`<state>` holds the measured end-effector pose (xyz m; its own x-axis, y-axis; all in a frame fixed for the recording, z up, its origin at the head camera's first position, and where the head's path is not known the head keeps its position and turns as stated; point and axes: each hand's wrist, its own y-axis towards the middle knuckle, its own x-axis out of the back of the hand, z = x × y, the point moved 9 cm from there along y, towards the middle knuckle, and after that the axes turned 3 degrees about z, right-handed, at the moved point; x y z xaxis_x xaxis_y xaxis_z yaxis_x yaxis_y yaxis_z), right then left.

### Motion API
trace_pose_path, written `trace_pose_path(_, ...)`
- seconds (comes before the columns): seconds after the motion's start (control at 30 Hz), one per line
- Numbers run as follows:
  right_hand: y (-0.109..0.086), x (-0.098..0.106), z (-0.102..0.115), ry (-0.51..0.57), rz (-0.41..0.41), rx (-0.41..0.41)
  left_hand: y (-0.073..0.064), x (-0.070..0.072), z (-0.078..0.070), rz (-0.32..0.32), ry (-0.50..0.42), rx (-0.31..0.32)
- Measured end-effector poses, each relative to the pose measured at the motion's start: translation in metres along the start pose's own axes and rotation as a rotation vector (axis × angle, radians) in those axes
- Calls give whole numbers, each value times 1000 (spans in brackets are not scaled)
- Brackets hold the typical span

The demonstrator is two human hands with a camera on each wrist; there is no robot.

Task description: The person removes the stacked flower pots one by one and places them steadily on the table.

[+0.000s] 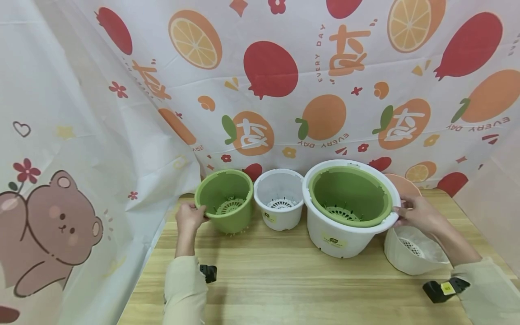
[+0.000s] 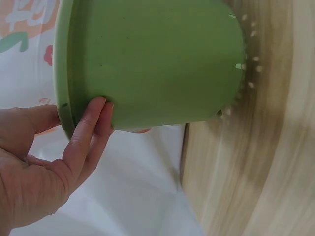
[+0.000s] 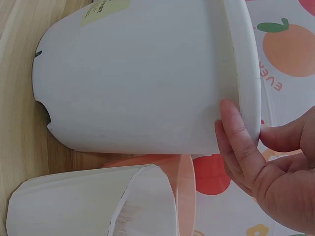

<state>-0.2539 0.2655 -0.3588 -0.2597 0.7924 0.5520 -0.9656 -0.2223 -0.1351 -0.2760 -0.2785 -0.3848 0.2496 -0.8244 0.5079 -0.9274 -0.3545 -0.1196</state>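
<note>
My left hand (image 1: 190, 217) pinches the rim of a small green flowerpot (image 1: 235, 221) at the left of the row, thumb at the rim and fingers against the outer wall. In the left wrist view that hand (image 2: 54, 162) has the green pot's side just beyond it. At the right, my right hand (image 1: 420, 214) grips the rim of a large white flowerpot (image 1: 337, 241). A larger green flowerpot (image 1: 349, 194) sits nested inside the white one. The right wrist view shows the fingers (image 3: 241, 142) under the white rim, with the thumb at its edge.
Between the held pots stands a small white flowerpot (image 1: 280, 216). A cream pot (image 1: 412, 257) and a pink-orange pot (image 1: 402, 183) stand at the right on the wooden table (image 1: 284, 289). A fruit-print sheet (image 1: 284, 113) hangs behind, and a bear-print sheet (image 1: 81, 180) hangs at the left.
</note>
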Motion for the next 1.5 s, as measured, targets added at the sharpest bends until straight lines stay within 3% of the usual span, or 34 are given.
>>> trace_pose_path(0.43, 0, 0, -1, 28, -1, 6, 8, -9, 17, -13, -65, 33)
trace_pose_path(0.7, -1, 0, -1, 36, 5, -1, 9, -8, 15, -30, -69, 41)
trace_pose_path(1.03, -1, 1, 0, 17, -4, 16, 10, -11, 12, -2, -131, 56)
trace_pose_path(1.23, -1, 0, -2, 33, 6, 4, 12, -12, 11, 9, -98, 70)
trace_pose_path(1.5, -1, 0, 0, 28, 4, 10, 13, -13, 5, 49, -38, 24)
